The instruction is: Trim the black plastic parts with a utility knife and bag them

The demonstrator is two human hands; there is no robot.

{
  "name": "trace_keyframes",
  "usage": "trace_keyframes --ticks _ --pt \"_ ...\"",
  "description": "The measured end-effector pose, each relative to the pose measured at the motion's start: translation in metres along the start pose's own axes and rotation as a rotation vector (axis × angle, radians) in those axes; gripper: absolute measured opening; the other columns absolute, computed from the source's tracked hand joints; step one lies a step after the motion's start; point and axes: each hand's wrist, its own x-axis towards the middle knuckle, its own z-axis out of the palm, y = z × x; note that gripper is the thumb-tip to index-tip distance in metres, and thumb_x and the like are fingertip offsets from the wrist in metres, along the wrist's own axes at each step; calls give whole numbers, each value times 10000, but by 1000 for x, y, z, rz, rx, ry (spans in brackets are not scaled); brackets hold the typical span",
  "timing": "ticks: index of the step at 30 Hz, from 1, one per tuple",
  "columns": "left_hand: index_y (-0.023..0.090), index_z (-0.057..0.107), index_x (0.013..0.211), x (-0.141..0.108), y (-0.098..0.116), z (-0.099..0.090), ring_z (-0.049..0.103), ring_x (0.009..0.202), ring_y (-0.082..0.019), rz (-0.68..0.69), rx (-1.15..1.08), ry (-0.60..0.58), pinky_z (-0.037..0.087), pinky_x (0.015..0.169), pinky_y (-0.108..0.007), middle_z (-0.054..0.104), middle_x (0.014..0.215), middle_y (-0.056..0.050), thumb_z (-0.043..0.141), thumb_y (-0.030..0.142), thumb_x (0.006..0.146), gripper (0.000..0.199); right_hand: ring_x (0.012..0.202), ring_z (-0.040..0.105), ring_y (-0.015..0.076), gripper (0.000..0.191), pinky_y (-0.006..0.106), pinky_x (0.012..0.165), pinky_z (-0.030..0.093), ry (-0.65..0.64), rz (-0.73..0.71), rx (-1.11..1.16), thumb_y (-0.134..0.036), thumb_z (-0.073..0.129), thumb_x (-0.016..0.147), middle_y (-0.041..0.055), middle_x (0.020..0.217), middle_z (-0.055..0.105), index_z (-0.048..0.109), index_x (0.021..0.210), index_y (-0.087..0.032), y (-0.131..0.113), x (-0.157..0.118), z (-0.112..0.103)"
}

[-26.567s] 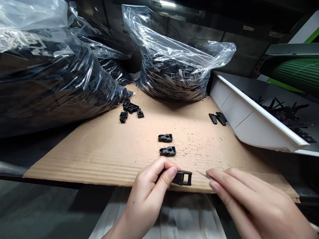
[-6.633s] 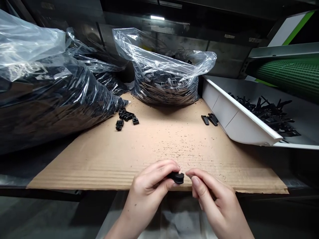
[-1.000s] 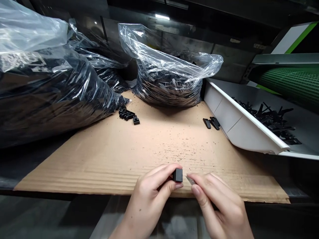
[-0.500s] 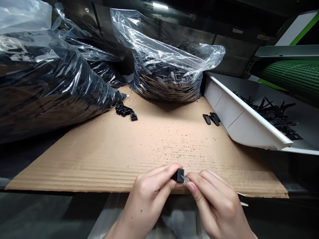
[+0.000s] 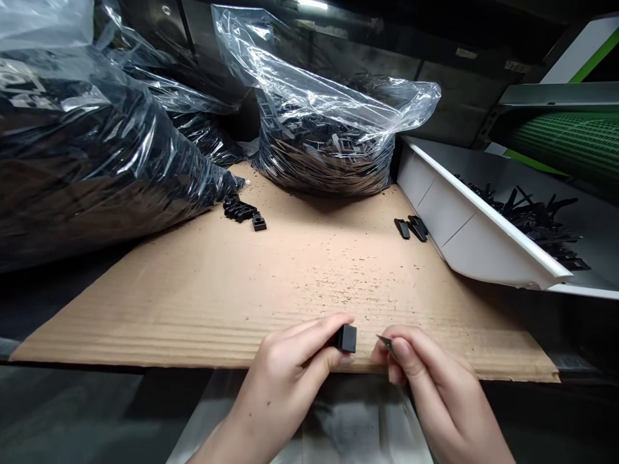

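Note:
Near the front edge of the cardboard sheet (image 5: 193, 283), my left hand (image 5: 294, 374) is closed, pinching a small black plastic part (image 5: 349, 339) between thumb and index finger. The part's square end faces right; the rest is hidden in my fingers. Just to the right, my right hand (image 5: 428, 374) grips a craft knife (image 5: 388, 343), its pointed blade tip directed up and left. Most of its handle is covered by my fingers. A gap separates blade and part. Dark shavings (image 5: 355, 283) lie scattered on the cardboard beyond both hands.
Clear plastic bags full of black parts stand at left (image 5: 106, 154) and at the back (image 5: 324, 142). Several loose black parts (image 5: 242, 211) lie beside the left bag. A white tray (image 5: 483, 219) with black pieces stands at right, with other black pieces (image 5: 411, 227) beside it.
My right hand has moved right and turned, taking the blade off the black part's end. My left hand still holds the part in nearly the same place.

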Motion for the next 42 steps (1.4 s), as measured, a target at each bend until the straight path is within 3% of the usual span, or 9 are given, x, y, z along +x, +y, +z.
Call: trace_keyframes --ticks 4,15,21,25,29,31,34,37,42 --pt "224 661 957 1 1 1 663 794 -143 7 -34 20 521 727 -190 714 893 18 542 90 752 272 515 482 114 256 216 482 370 -73 52 20 -214 333 894 -14 573 488 441 663 -208 -5 8 11" --pt "209 666 934 -1 1 1 661 808 -136 33 -64 12 515 709 -167 714 884 17 530 47 755 277 478 426 90 274 200 467 324 -139 52 12 -210 332 891 -32 545 437 421 632 -195 -6 8 11" --pt "199 662 951 1 1 4 670 662 -124 -64 -92 16 515 623 -172 719 818 15 516 94 780 248 527 509 104 253 204 517 365 -214 23 49 -210 394 861 -29 564 521 468 620 -200 -14 -5 8" --pt "220 666 947 1 1 3 659 782 -148 -75 -103 -14 501 692 -195 710 896 20 524 90 771 261 533 497 100 242 196 511 384 -75 202 195 -303 413 865 -29 576 496 500 664 -200 -15 1 4" --pt "236 668 951 4 5 -2 636 838 -144 -144 -224 -119 480 727 -184 697 917 21 515 64 775 290 618 486 106 178 201 546 394 -177 327 330 -326 533 796 -23 652 492 483 704 -183 -12 22 7" --pt "241 682 909 5 7 -6 612 868 -155 -144 -284 -193 469 744 -189 679 914 12 552 76 760 258 548 424 80 206 189 492 360 -210 380 423 -332 531 802 -47 602 429 455 687 -178 -9 31 8" --pt "229 694 857 4 8 -10 574 790 -166 -186 -261 -167 456 709 -221 616 792 -3 605 156 745 160 463 338 54 219 175 423 308 -187 425 518 -361 476 841 -66 570 382 452 722 -179 -5 31 5" --pt "230 627 995 1 6 -13 532 656 -142 -334 -316 -102 439 614 -231 546 685 16 570 268 787 219 545 455 76 171 203 503 393 -85 360 467 -324 431 874 -14 711 521 532 899 -188 -2 17 0" --pt "227 535 883 1 7 -8 542 646 -104 -297 -589 -142 427 595 -195 560 771 25 508 340 835 125 608 539 95 288 206 554 440 75 -92 159 -111 423 858 -2 744 571 569 1079 -225 1 -7 5"
